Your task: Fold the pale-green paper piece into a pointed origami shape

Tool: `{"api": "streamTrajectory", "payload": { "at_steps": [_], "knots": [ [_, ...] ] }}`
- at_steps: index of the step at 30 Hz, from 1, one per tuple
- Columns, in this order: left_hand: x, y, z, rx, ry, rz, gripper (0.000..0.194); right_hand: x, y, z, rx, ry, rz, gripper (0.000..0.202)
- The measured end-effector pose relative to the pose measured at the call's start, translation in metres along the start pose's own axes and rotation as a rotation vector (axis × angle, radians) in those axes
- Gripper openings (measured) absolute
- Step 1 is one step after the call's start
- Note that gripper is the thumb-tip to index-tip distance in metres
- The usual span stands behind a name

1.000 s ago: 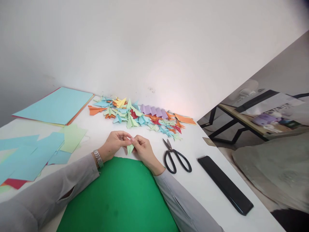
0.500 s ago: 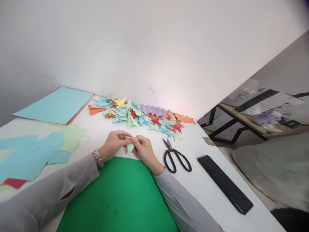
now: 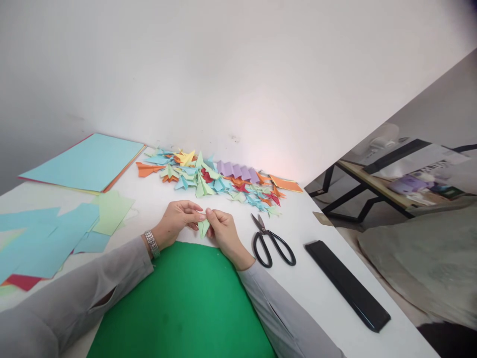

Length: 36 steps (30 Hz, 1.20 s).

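Between my two hands is a small folded piece of light green paper (image 3: 203, 228), pointed at its lower end. My left hand (image 3: 179, 221) pinches it from the left between thumb and fingers. From the other side my right hand (image 3: 223, 232) grips it, thumb on top near the upper edge. Both hands are just above the far edge of a green sheet (image 3: 182, 298). Beyond them lies a pile of small folded paper pieces in many colours, among them a light green paper plane (image 3: 203, 187) and a purple pleated strip (image 3: 237, 171).
Black-handled scissors (image 3: 269, 243) lie right of my hands, slightly spread, with a long black case (image 3: 348, 284) farther right. Loose blue sheets (image 3: 40, 243) cover the left side. Behind them rests a stack of coloured paper (image 3: 89, 161). A wall (image 3: 223, 74) rises behind the table.
The folded green paper has shifted slightly right and shows more of its face. My right thumb has moved a little away from my left fingertips.
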<state>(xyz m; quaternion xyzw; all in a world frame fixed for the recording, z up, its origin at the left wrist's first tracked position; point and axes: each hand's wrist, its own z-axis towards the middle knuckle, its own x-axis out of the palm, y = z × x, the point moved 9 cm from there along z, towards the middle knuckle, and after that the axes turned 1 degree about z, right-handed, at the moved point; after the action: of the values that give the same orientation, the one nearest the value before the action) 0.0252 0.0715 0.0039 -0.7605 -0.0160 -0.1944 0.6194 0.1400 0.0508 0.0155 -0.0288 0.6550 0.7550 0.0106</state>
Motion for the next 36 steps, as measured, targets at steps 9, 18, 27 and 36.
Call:
{"api": "streamTrajectory", "payload": {
  "at_steps": [9, 18, 27, 36],
  "knots": [
    [0.002, -0.001, 0.000, 0.026, 0.035, 0.005, 0.044, -0.011, -0.005, 0.001, 0.045, -0.124, 0.028, 0.058],
    [0.003, 0.000, 0.002, 0.056, 0.043, 0.047, 0.022, -0.005, -0.006, 0.003, 0.025, -0.070, 0.101, 0.056],
    [-0.002, -0.002, 0.001, 0.067, -0.030, 0.005, 0.022, -0.010, -0.008, 0.002, 0.048, -0.109, 0.270, 0.034],
    [-0.002, -0.004, -0.001, 0.057, -0.058, 0.028, 0.030, -0.004, -0.007, 0.002, 0.055, -0.061, 0.123, 0.038]
  ]
}}
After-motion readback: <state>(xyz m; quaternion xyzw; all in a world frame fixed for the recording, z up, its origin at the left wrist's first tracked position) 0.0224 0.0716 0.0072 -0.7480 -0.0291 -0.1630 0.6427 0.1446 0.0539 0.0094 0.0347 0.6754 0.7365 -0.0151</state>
